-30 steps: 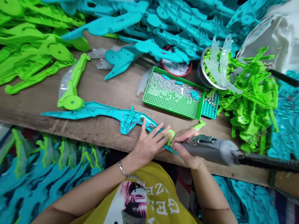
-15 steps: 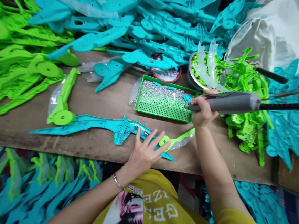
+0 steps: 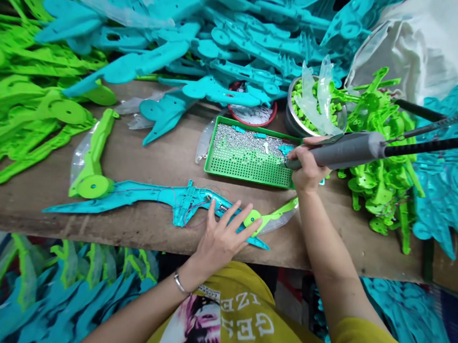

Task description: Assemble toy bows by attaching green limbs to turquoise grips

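A long teal plastic toy blade point(image 3: 139, 199) lies along the front of the wooden table point(image 3: 159, 155), with thin wires on it. My left hand point(image 3: 221, 237) rests flat on its right part, fingers spread, touching a small green disc piece point(image 3: 254, 217). My right hand point(image 3: 306, 167) is closed around a grey electric screwdriver point(image 3: 344, 150). Its tip sits at the right edge of a green tray point(image 3: 249, 167) that holds several small screws.
Piles of teal parts point(image 3: 223, 39) and green parts point(image 3: 25, 87) cover the back and left. A metal bowl point(image 3: 294, 121) with green pieces, a green heap point(image 3: 381, 152) and a white bag point(image 3: 417, 49) stand at the right. More teal pieces point(image 3: 57, 290) lie below the table edge.
My right hand lifted the screwdriver from the green disc near the table's front edge up to the screw tray. My left hand stayed on the teal blade.
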Motion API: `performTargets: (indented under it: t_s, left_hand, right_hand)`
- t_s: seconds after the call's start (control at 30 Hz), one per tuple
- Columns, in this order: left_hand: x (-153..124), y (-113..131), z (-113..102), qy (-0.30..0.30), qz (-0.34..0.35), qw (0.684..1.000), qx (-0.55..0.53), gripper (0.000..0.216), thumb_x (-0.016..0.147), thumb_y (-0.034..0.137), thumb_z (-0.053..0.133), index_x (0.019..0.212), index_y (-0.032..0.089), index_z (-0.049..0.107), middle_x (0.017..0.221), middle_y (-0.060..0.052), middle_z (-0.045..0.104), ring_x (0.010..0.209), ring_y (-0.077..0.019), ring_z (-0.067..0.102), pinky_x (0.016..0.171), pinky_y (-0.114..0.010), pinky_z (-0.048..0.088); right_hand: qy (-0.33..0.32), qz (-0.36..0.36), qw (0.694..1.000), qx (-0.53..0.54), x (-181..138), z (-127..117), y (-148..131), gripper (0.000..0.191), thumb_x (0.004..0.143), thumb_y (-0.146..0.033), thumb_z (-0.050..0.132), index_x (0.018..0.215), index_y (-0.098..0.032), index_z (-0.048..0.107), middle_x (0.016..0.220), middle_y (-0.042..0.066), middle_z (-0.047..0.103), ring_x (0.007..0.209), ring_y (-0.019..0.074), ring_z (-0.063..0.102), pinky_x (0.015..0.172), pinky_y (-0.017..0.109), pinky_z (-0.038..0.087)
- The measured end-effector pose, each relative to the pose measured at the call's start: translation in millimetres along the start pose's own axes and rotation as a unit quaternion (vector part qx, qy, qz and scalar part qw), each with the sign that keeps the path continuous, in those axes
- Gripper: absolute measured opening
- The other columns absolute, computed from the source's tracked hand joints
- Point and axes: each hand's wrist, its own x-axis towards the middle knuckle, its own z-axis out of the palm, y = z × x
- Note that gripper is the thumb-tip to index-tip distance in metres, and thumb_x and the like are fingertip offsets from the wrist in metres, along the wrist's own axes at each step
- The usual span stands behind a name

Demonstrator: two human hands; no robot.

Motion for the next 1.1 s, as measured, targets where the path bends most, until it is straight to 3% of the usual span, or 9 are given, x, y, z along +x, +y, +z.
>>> performTargets:
  t_s: [0.27,0.47,0.63,0.87,0.97,1.1]
  left_hand:
    - [-0.7,-1.2,0.0,-0.007,0.000,1.000,0.011,0.055,0.088,0.040,0.076,0.140,0.038,0.060,0.154,-0.004,0.054,0.140,-0.0322,0.050,0.125,-0.067,-0.006]
    - [0.8,1.3,2.9,-0.013,0.046,0.998,0.036,0.045,0.099,0.035,0.060,0.144,0.028,0.057,0.153,-0.007,0.054,0.145,-0.0300,0.045,0.122,-0.068,-0.014]
    - [2.6,1.9,3.1,-0.031,0.054,0.997,0.044,0.049,0.100,0.032,0.058,0.149,0.030,0.051,0.154,-0.007,0.053,0.143,-0.0308,0.048,0.121,-0.072,-0.012]
    - [1.9,1.5,4.1,-0.031,0.048,0.998,0.020,0.047,0.100,0.031,0.058,0.147,0.033,0.053,0.153,-0.008,0.054,0.144,-0.0318,0.046,0.120,-0.073,-0.009]
    - [1.9,1.6,3.8,-0.037,0.046,0.998,0.013,0.046,0.102,0.032,0.056,0.147,0.033,0.053,0.154,-0.008,0.053,0.144,-0.0312,0.046,0.120,-0.073,-0.008]
    - [2.9,1.6,3.2,-0.028,0.049,0.998,0.014,0.044,0.102,0.032,0.056,0.146,0.032,0.054,0.153,-0.007,0.055,0.142,-0.0306,0.048,0.120,-0.071,-0.012]
  right_hand:
    - [-0.009,-0.016,1.000,-0.011,1.5,-0.3,-2.7,0.018,0.073,-0.032,0.073,0.076,-0.023,0.058,0.053,-0.007,0.057,0.045,0.0129,0.057,0.052,0.029,0.050]
    - [-0.006,0.001,1.000,-0.014,4.5,1.8,0.3,0.014,0.072,-0.028,0.071,0.076,-0.023,0.059,0.051,-0.008,0.057,0.043,0.0129,0.056,0.051,0.029,0.048]
    - [-0.003,-0.014,1.000,0.025,4.3,-0.2,-25.1,0.014,0.073,-0.023,0.070,0.085,-0.023,0.063,0.054,-0.008,0.057,0.044,0.0126,0.056,0.052,0.029,0.049]
    - [-0.090,-0.001,0.992,0.083,-51.2,-31.8,-88.9,0.019,0.079,-0.021,0.073,0.098,-0.024,0.069,0.057,-0.007,0.058,0.047,0.0141,0.057,0.051,0.032,0.052]
    - [-0.103,0.023,0.993,0.043,-74.7,-46.8,-91.9,0.021,0.080,-0.023,0.073,0.100,-0.026,0.067,0.059,-0.007,0.059,0.049,0.0152,0.059,0.054,0.033,0.054]
    - [-0.067,0.034,0.997,0.033,-86.9,-53.5,-80.6,0.021,0.080,-0.024,0.073,0.099,-0.027,0.065,0.059,-0.008,0.059,0.049,0.0147,0.058,0.054,0.032,0.052]
